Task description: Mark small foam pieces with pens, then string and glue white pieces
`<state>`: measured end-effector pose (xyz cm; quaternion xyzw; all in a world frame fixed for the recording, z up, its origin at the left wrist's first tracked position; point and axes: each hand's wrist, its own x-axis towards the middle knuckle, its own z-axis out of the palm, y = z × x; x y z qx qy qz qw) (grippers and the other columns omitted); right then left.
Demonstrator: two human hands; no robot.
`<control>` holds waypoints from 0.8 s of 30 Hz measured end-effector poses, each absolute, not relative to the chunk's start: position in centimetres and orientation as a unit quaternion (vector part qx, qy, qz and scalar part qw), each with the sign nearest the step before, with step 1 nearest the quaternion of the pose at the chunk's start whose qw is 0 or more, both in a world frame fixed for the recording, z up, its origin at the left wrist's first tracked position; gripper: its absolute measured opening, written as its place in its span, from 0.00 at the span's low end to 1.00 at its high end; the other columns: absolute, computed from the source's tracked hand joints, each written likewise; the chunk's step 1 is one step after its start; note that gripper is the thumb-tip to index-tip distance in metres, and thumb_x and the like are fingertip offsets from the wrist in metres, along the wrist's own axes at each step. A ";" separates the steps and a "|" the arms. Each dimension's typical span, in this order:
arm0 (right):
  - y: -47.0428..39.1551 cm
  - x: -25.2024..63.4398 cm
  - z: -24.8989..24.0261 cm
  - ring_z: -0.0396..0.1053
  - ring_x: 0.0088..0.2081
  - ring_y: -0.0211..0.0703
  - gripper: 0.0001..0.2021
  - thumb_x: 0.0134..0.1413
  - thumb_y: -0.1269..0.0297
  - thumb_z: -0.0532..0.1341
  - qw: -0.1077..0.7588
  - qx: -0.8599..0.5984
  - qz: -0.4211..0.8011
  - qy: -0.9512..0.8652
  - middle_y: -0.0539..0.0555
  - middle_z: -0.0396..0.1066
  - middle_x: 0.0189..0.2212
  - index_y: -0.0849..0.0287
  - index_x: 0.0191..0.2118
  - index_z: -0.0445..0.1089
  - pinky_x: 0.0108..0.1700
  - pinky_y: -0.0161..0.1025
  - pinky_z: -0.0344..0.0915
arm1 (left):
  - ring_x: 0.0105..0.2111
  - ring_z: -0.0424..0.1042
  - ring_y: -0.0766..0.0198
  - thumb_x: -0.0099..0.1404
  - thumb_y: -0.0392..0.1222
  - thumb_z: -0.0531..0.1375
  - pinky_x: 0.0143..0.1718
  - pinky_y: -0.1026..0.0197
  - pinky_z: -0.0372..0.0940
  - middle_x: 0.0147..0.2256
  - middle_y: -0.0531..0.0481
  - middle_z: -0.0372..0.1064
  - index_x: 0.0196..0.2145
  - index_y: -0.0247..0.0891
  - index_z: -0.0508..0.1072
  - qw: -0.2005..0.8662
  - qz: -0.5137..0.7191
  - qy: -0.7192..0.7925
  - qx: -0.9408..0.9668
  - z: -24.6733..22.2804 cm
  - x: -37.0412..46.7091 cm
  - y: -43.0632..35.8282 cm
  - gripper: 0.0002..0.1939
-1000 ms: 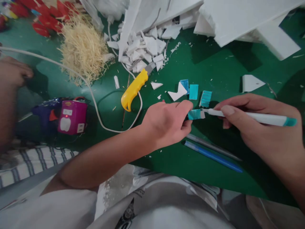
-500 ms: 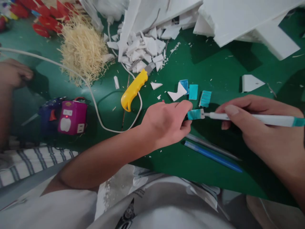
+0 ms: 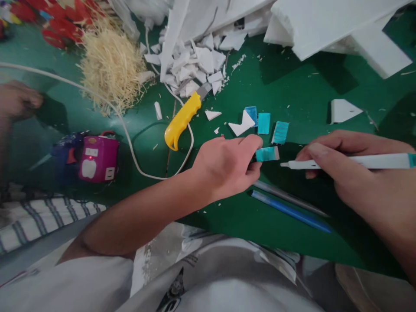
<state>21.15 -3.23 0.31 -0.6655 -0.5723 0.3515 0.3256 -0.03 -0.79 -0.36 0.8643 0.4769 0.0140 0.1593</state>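
The step in hand looks like colouring a small chip [image 3: 266, 154] with a marker [image 3: 380, 161]: its face is teal for most of its length, while a pale strip shows at the right end. The left hand [image 3: 232, 164] pinches the chip between its fingers, which hide the left end, above the green table [image 3: 312, 95]. The right hand [image 3: 354, 164] has thumb and fingers closed around the marker, its tip [image 3: 283, 164] pointing left, just beside the pale end — near it, but apart. Beyond the chip lie a blue piece [image 3: 251, 113], partly under a notched scrap [image 3: 242, 126], a teal piece [image 3: 264, 123] and a striped piece [image 3: 280, 132]; nearer the body, a grey pen [image 3: 289, 197] and a blue pen [image 3: 289, 211] lie side by side. To ink that strip, the next move would call for bringing the tip slightly left and up onto it, with light pressure — the chip is thin and probably soft — and the left pinch kept steady, fingertips clear of the stroke.
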 end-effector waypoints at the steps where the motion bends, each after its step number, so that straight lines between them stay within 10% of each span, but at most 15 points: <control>1: -3.3 21.2 0.2 0.66 0.21 0.36 0.14 0.57 0.52 0.66 0.332 -0.663 0.347 -0.574 0.49 0.72 0.19 0.53 0.25 0.76 0.22 0.36 0.60 | 0.26 0.74 0.60 0.67 0.45 0.60 0.38 0.59 0.67 0.21 0.57 0.67 0.46 0.43 0.77 0.158 0.016 0.477 0.865 -0.4 0.0 -0.8 0.12; 24: -3.4 21.4 -0.1 0.66 0.21 0.36 0.15 0.58 0.49 0.66 0.328 -0.671 0.330 -0.577 0.50 0.72 0.19 0.53 0.26 0.76 0.22 0.36 0.57 | 0.25 0.72 0.62 0.66 0.45 0.61 0.36 0.61 0.65 0.20 0.58 0.66 0.46 0.43 0.76 0.163 0.017 0.481 0.862 -0.5 0.0 -0.8 0.12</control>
